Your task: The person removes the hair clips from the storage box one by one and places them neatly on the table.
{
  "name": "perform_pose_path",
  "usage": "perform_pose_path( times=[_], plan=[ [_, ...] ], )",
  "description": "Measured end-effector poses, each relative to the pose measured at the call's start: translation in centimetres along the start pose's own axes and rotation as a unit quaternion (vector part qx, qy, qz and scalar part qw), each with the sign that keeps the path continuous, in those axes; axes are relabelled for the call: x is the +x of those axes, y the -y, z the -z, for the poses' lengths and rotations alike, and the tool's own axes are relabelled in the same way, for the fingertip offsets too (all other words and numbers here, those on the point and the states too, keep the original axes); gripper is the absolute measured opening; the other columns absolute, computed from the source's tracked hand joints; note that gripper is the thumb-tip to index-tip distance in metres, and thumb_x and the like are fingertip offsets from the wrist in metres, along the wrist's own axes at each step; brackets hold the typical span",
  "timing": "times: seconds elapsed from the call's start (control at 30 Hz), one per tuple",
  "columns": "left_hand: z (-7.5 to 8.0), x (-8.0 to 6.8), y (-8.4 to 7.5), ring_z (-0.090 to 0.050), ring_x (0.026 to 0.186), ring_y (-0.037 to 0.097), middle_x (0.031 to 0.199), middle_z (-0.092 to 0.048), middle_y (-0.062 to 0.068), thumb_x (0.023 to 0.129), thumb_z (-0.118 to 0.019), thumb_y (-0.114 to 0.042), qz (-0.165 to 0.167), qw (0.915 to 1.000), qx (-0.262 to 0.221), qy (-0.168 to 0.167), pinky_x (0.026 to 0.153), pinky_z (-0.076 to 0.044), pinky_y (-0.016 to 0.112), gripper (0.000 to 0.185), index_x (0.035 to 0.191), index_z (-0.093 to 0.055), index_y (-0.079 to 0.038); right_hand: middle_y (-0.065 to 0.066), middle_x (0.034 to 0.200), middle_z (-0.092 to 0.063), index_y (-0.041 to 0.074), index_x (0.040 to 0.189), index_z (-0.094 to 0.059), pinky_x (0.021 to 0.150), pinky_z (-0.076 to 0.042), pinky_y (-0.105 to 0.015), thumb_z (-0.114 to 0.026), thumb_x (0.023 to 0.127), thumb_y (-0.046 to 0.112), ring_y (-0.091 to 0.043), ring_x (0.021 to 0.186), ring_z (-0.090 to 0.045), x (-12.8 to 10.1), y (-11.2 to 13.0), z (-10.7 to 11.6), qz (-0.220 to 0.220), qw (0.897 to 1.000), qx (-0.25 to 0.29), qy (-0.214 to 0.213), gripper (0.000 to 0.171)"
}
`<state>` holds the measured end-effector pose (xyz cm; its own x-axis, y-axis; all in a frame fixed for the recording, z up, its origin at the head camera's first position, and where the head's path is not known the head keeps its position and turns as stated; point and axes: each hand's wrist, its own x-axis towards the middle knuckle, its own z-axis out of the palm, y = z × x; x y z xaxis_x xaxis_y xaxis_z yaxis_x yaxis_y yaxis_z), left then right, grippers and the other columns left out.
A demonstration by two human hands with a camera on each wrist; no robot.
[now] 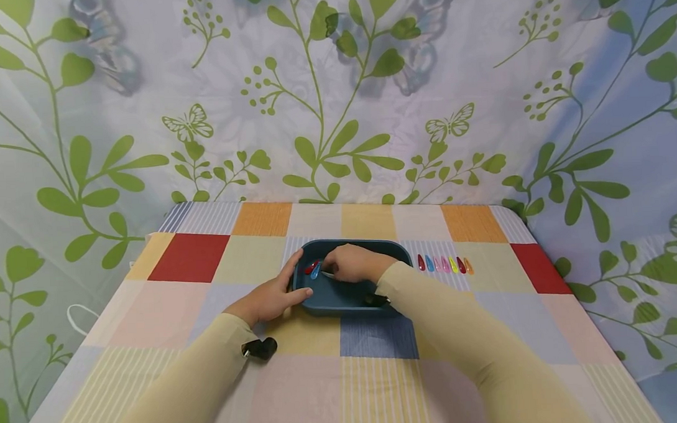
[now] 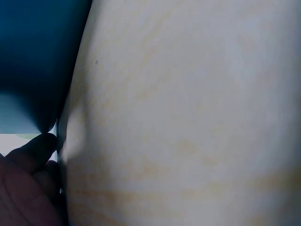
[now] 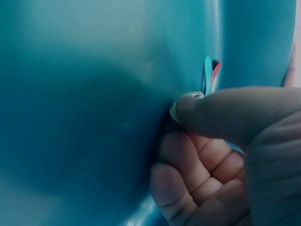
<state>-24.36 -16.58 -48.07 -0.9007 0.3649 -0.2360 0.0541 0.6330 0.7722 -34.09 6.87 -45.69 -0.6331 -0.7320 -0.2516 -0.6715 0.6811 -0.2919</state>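
Mid-frame, the right hand pinches a pale clip (its fingers hide most of it) in a dark-blue rectangular plastic tray, near a red teardrop clip and blue one; the left hand, fingers spread, touches the tray's left end. Multicoloured plastic clips line up centre-right.

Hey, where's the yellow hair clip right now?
In the head view, the yellow clip lies right of the tray, between a pink clip and a dark red one.
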Motion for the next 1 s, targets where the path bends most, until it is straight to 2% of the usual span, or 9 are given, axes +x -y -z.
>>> perform_pose_path(
  times=[0.17, 0.3, 0.4, 0.6, 0.8, 1.0],
  plan=[
    [0.0, 0.1, 0.0, -0.037, 0.154, 0.041, 0.175, -0.021, 0.014, 0.103, -0.061, -0.051, -0.003, 1.0, -0.002, 0.002, 0.123, -0.031, 0.065, 0.093, 0.168, 0.005, -0.045, 0.005, 0.08, -0.061, 0.014, 0.139, -0.07, 0.064, -0.042, -0.024, -0.064, 0.099, 0.007, -0.009, 0.065, -0.052, -0.4, -0.8, -0.2, 0.005, 0.999, 0.041, 0.016, 0.041],
    [-0.1, 0.2, 0.1, -0.036, 0.154, 0.042, 0.175, -0.02, 0.015, 0.103, -0.061, -0.051, -0.006, 1.0, -0.004, 0.004, 0.123, -0.031, 0.065, 0.093, 0.168, 0.005, -0.044, 0.007, 0.071, -0.057, 0.013, 0.139, -0.07, 0.062, -0.041, -0.024, -0.061, 0.098, 0.006, -0.008, 0.059, -0.049, -0.9, -1.4, -0.2, -0.002, 0.997, 0.073, 0.03, 0.042],
    [-0.1, 0.2, 0.1, -0.037, 0.154, 0.042, 0.175, -0.021, 0.014, 0.103, -0.061, -0.051, -0.005, 1.0, -0.004, 0.004, 0.123, -0.031, 0.065, 0.093, 0.168, 0.005, -0.045, 0.007, 0.071, -0.057, 0.012, 0.137, -0.071, 0.063, -0.041, -0.025, -0.06, 0.099, 0.008, -0.01, 0.059, -0.049, -1.3, -1.8, 0.1, -0.006, 0.995, 0.094, 0.029, 0.039],
    [-0.2, 0.2, 0.0, -0.034, 0.156, 0.042, 0.176, -0.02, 0.014, 0.103, -0.062, -0.051, -0.001, 0.9998, -0.017, 0.006, 0.123, -0.029, 0.065, 0.093, 0.167, 0.005, -0.047, 0.004, 0.08, -0.06, 0.01, 0.137, -0.071, 0.064, -0.045, -0.026, -0.062, 0.101, 0.012, -0.011, 0.064, -0.052, -2.6, -2.6, 0.7, -0.015, 0.991, 0.136, -0.002, 0.038],
    [-0.3, 0.3, 0.1, -0.034, 0.156, 0.044, 0.175, -0.02, 0.014, 0.103, -0.063, -0.049, -0.003, 0.9999, -0.015, 0.001, 0.123, -0.029, 0.066, 0.093, 0.168, 0.004, -0.045, 0.005, 0.078, -0.059, 0.007, 0.139, -0.069, 0.071, -0.044, -0.028, -0.066, 0.101, 0.013, -0.011, 0.07, -0.052, -4.2, -3.3, 1.8, -0.022, 0.987, 0.156, -0.045, 0.039],
    [-0.2, 0.2, 0.4, -0.035, 0.155, 0.045, 0.175, -0.021, 0.015, 0.102, -0.064, -0.051, -0.006, 0.9999, -0.015, -0.001, 0.123, -0.03, 0.065, 0.094, 0.168, 0.004, -0.045, 0.005, 0.069, -0.054, 0.01, 0.143, -0.067, 0.072, -0.044, -0.032, -0.064, 0.103, 0.013, -0.012, 0.06, -0.043, -6.8, -4.2, 3.7, -0.042, 0.976, 0.197, -0.081, 0.039]
  ],
)
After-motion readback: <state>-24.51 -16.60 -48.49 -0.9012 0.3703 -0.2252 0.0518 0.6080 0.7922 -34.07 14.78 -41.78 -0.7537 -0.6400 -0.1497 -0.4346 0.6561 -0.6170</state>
